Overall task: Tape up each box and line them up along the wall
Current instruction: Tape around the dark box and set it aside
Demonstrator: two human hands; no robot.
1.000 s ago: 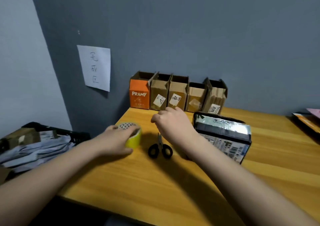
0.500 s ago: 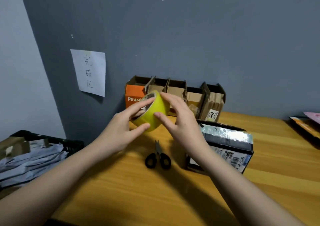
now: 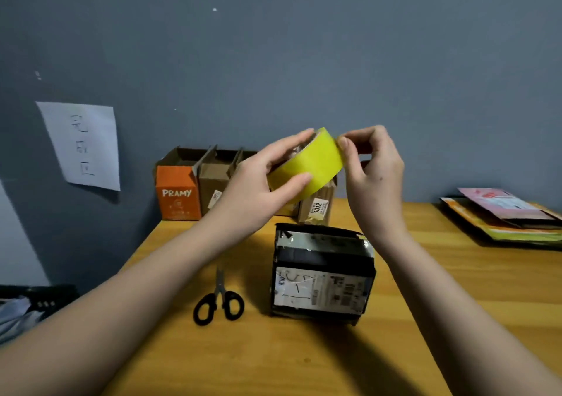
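My left hand (image 3: 258, 179) grips a yellow roll of tape (image 3: 310, 164) in the air above the table, thumb under it and fingers over its top edge. My right hand (image 3: 374, 176) pinches at the roll's right edge with thumb and forefinger. Below the hands stands a black box (image 3: 322, 274) with a white shipping label on its front. A row of open boxes, an orange one (image 3: 178, 195) marked PRAMY and several brown ones (image 3: 214, 182), stands against the grey wall, partly hidden by my hands.
Black-handled scissors (image 3: 219, 301) lie on the wooden table (image 3: 441, 304) left of the black box. A paper sign (image 3: 82, 146) hangs on the wall at left. Flat coloured packets (image 3: 504, 216) lie at the table's right edge. A dark crate (image 3: 33, 301) sits low at left.
The tape roll went from the table up into the air in my left hand. My right hand moved from its face to pinching its right edge. The view shifted, and the black box now sits centred.
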